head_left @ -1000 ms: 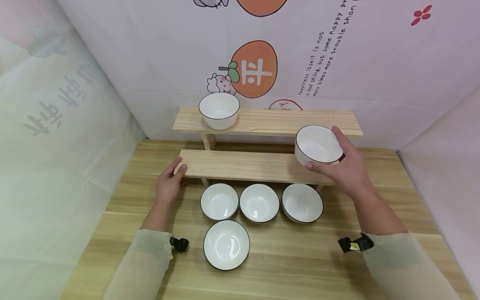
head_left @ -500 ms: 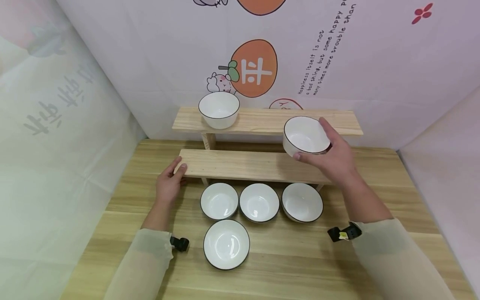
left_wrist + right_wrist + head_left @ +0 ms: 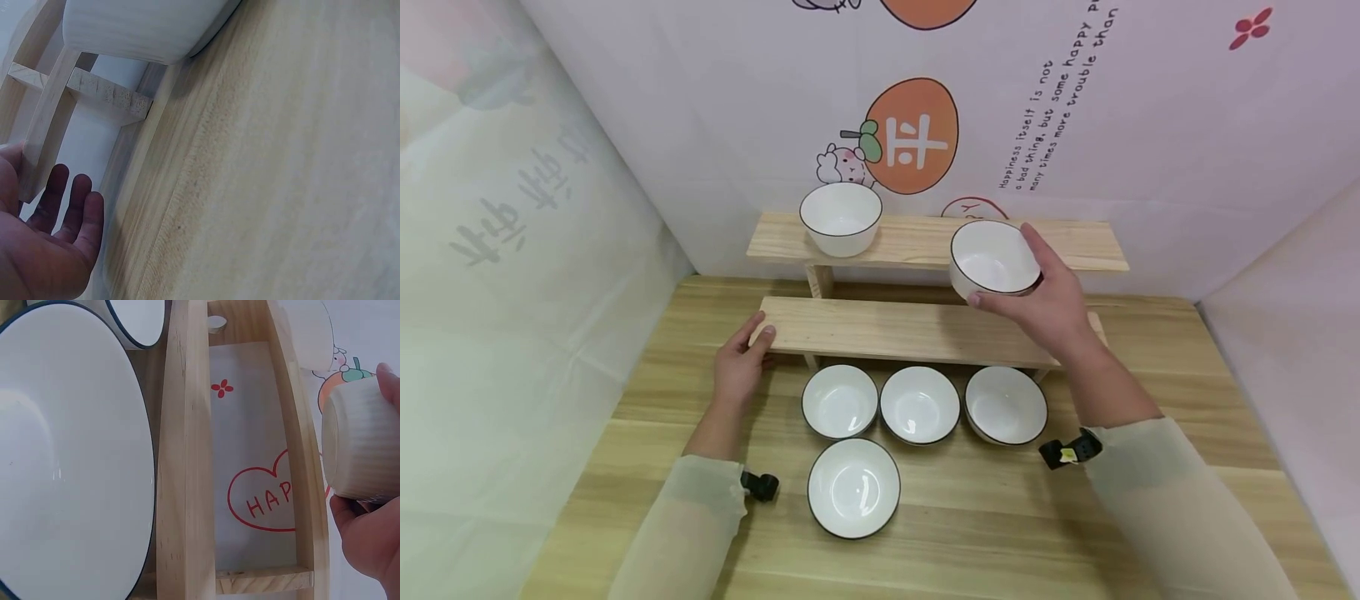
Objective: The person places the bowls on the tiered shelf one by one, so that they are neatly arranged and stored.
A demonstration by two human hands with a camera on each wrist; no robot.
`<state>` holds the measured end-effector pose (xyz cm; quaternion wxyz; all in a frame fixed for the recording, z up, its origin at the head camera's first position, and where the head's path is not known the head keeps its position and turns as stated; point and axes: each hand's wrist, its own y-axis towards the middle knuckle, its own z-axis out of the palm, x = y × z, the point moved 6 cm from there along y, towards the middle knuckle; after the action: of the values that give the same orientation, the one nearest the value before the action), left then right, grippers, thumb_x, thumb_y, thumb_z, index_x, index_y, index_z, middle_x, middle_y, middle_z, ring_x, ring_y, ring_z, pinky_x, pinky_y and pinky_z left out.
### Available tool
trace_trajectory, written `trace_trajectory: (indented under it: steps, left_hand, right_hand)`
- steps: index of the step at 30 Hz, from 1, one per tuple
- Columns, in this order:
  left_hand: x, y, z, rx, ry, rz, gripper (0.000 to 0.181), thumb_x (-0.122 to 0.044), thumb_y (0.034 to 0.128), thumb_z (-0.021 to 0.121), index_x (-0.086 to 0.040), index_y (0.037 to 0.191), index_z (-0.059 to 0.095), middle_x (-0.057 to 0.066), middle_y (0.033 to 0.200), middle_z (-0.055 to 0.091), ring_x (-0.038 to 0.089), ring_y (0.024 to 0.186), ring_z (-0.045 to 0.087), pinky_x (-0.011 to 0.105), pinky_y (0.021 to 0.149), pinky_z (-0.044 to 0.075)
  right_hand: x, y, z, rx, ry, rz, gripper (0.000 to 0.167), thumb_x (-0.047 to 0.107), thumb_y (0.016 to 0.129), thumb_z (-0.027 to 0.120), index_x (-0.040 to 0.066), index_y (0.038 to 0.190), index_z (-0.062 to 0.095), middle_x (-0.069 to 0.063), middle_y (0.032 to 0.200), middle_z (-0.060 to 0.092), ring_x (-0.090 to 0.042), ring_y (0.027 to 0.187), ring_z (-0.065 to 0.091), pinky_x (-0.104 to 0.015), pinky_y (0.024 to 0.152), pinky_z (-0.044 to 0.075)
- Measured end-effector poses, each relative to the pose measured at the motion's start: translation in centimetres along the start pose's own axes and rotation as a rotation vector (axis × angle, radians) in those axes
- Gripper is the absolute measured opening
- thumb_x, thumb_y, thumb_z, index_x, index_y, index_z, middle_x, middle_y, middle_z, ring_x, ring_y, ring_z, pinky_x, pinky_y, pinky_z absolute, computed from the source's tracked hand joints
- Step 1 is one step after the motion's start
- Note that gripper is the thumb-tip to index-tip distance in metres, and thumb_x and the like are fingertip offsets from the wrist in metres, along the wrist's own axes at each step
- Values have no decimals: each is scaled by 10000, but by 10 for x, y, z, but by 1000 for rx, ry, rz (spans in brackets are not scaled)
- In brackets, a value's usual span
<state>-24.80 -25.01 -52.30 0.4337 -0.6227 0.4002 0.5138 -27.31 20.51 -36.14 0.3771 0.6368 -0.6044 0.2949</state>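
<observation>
My right hand [image 3: 1054, 310] grips a white bowl [image 3: 992, 260] with a dark rim, thumb at its near side and fingers round its right. In the head view the bowl overlaps the front edge of the upper board; the right wrist view shows its ribbed outer wall [image 3: 362, 437], apart from the wood. At the left end of the two-tier wooden shelf [image 3: 902, 327], my left hand [image 3: 739, 367] pinches the lower board between thumb and fingers. In the left wrist view several fingers [image 3: 81, 212] curl loosely below that board. Another white bowl [image 3: 841, 221] stands on the upper board's left part.
In front of the shelf, three white bowls stand in a row: left [image 3: 840, 402], middle [image 3: 920, 406] and right [image 3: 1006, 406]. A further bowl [image 3: 853, 489] sits nearer on the wooden table [image 3: 985, 533]. A printed sheet [image 3: 737, 108] hangs behind the shelf.
My right hand has carried its bowl left and farther back, from above the lower board's right part toward the upper board. The left hand stays on the shelf.
</observation>
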Motion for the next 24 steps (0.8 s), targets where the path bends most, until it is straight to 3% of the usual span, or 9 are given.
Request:
trace_trajectory:
  steps: [6, 13, 19, 24]
  left_hand:
    - [-1, 1, -2, 7, 4, -14, 587, -496, 952, 732, -308, 1488, 583, -69, 1638, 391, 247, 1297, 579, 323, 886, 605]
    - [0, 0, -4, 3, 7, -17, 591, -506, 947, 731, -309, 1485, 587, -71, 1645, 383, 227, 1327, 559, 319, 886, 603]
    - [-4, -3, 1, 18, 11, -27, 571, -475, 967, 723, -290, 1489, 583, -73, 1648, 367, 233, 1321, 558, 358, 909, 603]
    - [-6, -4, 2, 23, 3, -45, 556, -433, 991, 707, -280, 1506, 564, -84, 1649, 363, 231, 1327, 547, 393, 948, 589]
  right_hand:
    - [5, 11, 10, 10, -5, 17, 1303, 537, 630, 986, 368, 1658, 205, -15, 1687, 290, -250, 1505, 324, -497, 1212, 317]
    - [13, 25, 21, 17, -13, -8, 1329, 565, 617, 981, 328, 1668, 202, -11, 1680, 307, -256, 1492, 340, -495, 1204, 330]
    - [18, 32, 23, -3, -29, -51, 1297, 564, 616, 982, 307, 1659, 255, -32, 1631, 392, -273, 1441, 404, -503, 1169, 377]
    - [21, 41, 28, -3, -31, -83, 1188, 561, 620, 981, 380, 1609, 349, 30, 1566, 465, -216, 1391, 451, -455, 1141, 413]
